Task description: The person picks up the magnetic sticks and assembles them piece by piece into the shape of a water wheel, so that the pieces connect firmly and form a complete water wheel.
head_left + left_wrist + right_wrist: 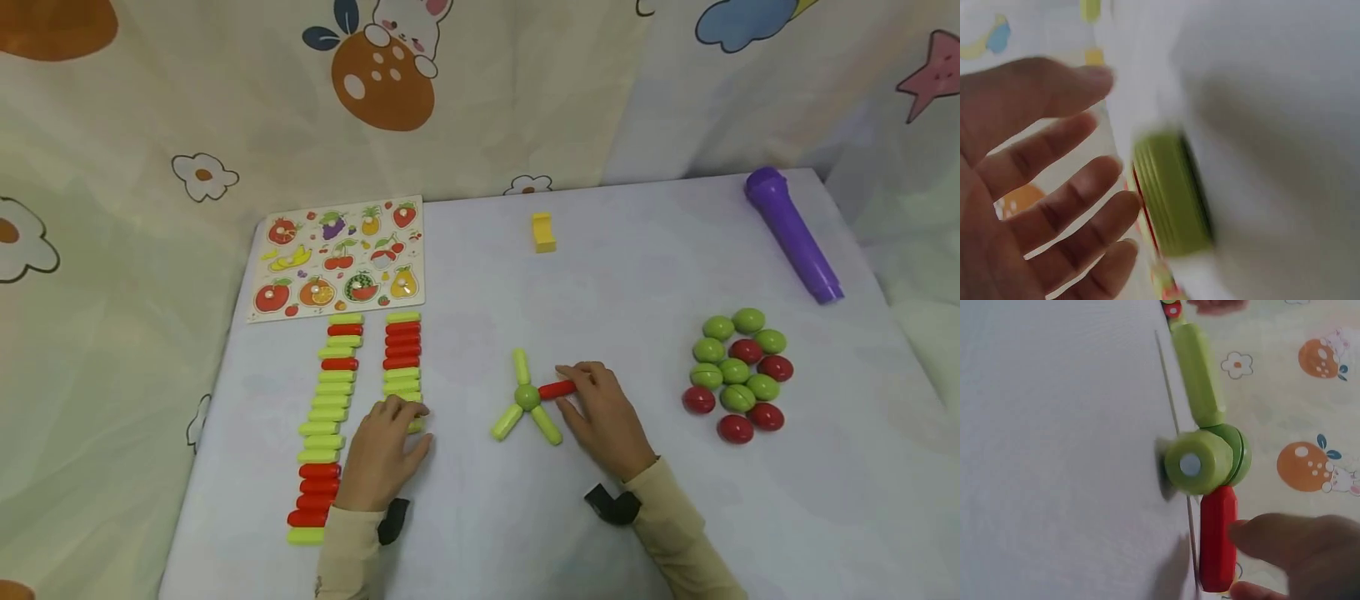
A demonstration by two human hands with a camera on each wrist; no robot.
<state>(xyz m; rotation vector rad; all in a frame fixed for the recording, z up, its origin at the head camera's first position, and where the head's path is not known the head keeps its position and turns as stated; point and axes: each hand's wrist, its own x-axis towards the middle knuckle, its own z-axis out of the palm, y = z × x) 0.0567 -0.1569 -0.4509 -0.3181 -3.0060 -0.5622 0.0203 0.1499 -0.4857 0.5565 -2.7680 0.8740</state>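
My left hand [381, 450] hovers at the near end of the shorter column of green and red sticks [402, 351], fingers loosely spread. In the left wrist view a blurred green stick [1171, 194] lies just beyond the fingertips, with nothing held. My right hand [606, 421] is at the outer end of a red stick [557, 389], thumb and index finger loosely on either side. That stick and three green sticks [521, 367] radiate from a green ball [527, 397]. In the right wrist view the red stick [1218, 540] meets the ball, and a fingertip overlaps its edge.
A longer column of sticks [327, 414] lies at left, below a fruit puzzle board [337, 260]. Several green and red balls [735, 372] cluster at right. A purple microphone-shaped toy [795, 237] and a small yellow block [543, 232] lie farther back on the white table [637, 275].
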